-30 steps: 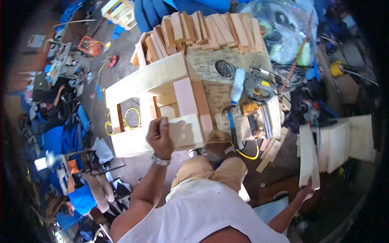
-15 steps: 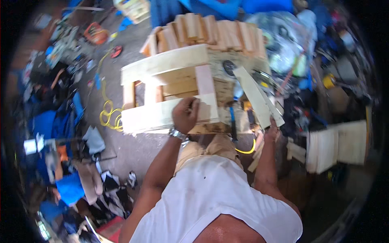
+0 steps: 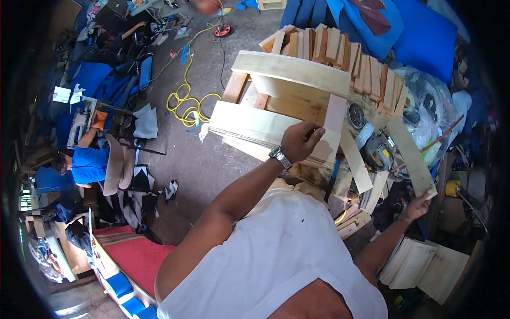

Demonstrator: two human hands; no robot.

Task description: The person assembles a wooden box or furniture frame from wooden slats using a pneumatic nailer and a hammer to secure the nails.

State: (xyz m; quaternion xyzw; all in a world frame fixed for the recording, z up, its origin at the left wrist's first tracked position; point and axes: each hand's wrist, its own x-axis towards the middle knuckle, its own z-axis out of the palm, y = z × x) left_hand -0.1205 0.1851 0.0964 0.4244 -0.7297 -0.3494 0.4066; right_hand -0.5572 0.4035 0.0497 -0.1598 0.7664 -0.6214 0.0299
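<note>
My left hand (image 3: 300,140), with a watch on the wrist, rests on the near board of a pale wooden frame (image 3: 276,95) that stands on the workbench, fingers curled over its edge. My right hand (image 3: 418,206) grips the lower end of a long flat wooden board (image 3: 410,154), which slants up to the left over the bench. Another loose slat (image 3: 355,160) lies between the frame and that board.
A row of short wood pieces (image 3: 340,50) stands behind the frame. Power tools (image 3: 376,149) and a blue cable lie on the bench. Flat boards (image 3: 425,263) are stacked at lower right. A yellow cord (image 3: 186,101) coils on the floor. A person in blue (image 3: 85,165) sits at left.
My right hand has swung a long board from my far right in toward the bench. My view has turned left, and my left hand stays on the frame.
</note>
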